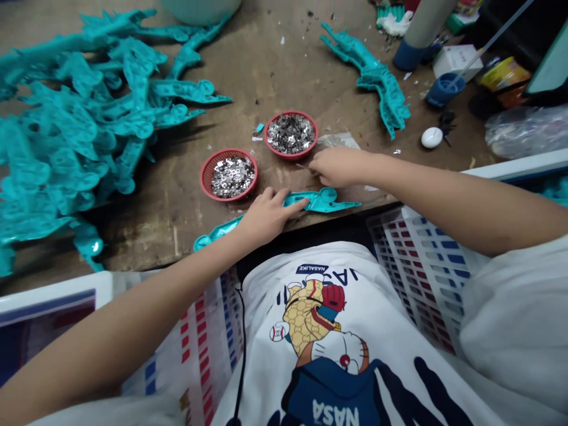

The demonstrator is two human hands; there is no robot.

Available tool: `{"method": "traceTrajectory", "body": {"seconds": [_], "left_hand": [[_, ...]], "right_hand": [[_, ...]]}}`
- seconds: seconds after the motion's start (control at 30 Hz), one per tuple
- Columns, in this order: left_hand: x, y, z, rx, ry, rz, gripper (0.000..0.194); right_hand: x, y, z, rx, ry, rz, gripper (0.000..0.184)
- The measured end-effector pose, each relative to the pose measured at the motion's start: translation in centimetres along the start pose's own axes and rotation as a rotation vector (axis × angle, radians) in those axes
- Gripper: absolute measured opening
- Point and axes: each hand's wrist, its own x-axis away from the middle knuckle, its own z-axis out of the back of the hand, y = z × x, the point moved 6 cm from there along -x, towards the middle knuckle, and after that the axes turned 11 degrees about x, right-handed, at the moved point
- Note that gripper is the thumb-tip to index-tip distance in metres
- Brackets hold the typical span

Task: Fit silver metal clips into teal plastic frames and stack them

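Observation:
A long turquoise plastic part [326, 200] lies along the table's near edge. My left hand [266, 218] rests over its middle and holds it, thumb and fingers bent onto it, hiding that stretch. Just above its right end is my right hand [339, 167], fingers pinched together; whatever they hold is too small to make out. Right beside those fingers stands a red basket [291, 157] full of small metal pieces [290, 134]. A second red basket [205, 182], also holding small shiny metal pieces [233, 177], sits above my left hand.
A big heap of turquoise parts [80, 142] covers the left of the table. More joined parts [373, 74] lie at the upper right. Beyond them are a blue cup [439, 94] with a stick, a white round object [432, 138] and a plastic bag [528, 131]. White crates [417, 236] flank my lap.

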Motion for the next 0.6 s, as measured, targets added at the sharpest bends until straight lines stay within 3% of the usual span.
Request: {"method": "traceTrajectory", "body": {"seconds": [0.13,0.23,0.33,0.4,0.5,0.6], "left_hand": [[0.0,-0.2,0.2,0.009,0.006,0.002,0.061],[0.0,-0.6,1.1,0.032,0.010,-0.020,0.062],[0.4,-0.7,3.7,0.106,0.068,-0.036,0.064],[1.0,-0.4,6.5,0.135,0.178,-0.045,0.065],[2.4,0.5,11.5,0.096,0.431,-0.038,0.067],[3.6,1.5,14.6,0.086,0.576,-0.048,0.068]], "right_hand": [[0.2,0.2,0.3,0.090,0.008,-0.033,0.037],[1.1,-2.2,1.0,0.019,0.026,0.137,0.053],[2.2,-4.5,1.8,-0.093,0.057,0.282,0.084],[2.9,-4.2,3.3,-0.113,0.164,0.274,0.088],[3.8,0.7,6.4,-0.114,0.356,0.072,0.075],[4.9,10.8,7.8,-0.134,0.421,-0.422,0.062]]}}
